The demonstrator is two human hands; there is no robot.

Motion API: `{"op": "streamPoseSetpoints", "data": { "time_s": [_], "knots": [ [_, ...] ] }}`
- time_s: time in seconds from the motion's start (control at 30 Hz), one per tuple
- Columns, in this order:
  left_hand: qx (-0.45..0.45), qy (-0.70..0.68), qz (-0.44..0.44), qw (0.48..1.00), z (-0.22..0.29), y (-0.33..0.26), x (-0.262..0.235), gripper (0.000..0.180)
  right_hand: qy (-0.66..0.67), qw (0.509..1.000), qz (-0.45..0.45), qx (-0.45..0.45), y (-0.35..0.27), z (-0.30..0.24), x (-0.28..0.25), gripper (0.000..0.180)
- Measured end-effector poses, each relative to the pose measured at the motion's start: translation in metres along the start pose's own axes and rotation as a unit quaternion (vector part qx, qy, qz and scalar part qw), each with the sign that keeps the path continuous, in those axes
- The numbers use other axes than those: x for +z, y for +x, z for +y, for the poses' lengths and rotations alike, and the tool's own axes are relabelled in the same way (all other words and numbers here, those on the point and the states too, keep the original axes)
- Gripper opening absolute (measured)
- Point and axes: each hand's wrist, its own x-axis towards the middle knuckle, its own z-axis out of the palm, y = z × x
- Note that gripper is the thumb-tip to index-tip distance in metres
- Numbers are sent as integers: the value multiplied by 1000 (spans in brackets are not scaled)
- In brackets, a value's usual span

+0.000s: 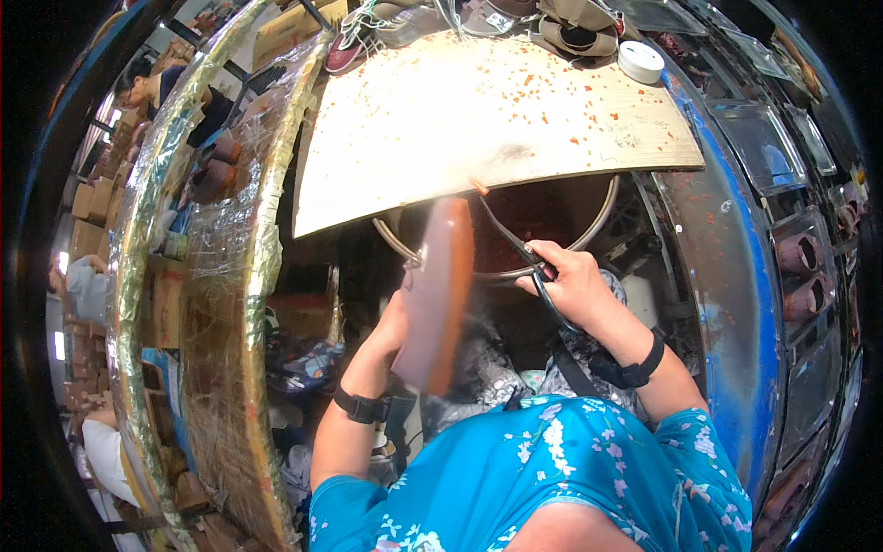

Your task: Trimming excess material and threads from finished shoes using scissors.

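My left hand holds a brown shoe by its side, with the orange-edged sole facing me and the toe pointing up. My right hand grips a pair of dark scissors; the blades reach up and left to the sole's top edge, close to the shoe's tip. Both hands hover below the front edge of a pale wooden board strewn with small orange trimmings. Both wrists wear black bands.
Several shoes and a white tape roll lie at the board's far end. A round metal ring hangs under the board. A blue-edged conveyor with clear trays runs on the right. A foil-wrapped curved rail and other people are on the left.
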Motion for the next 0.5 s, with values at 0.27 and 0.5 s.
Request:
{"op": "streamPoseSetpoints", "data": {
  "time_s": [0.27, 0.5],
  "knots": [
    [19, -399, 32, 916, -4, -2, 2, 42, -49, 989, -140, -22, -21, -12, -10, 55],
    [151, -490, 44, 857, 11, -12, 20, 44, -118, 982, -128, -69, -21, -28, -12, 53]
  ]
}}
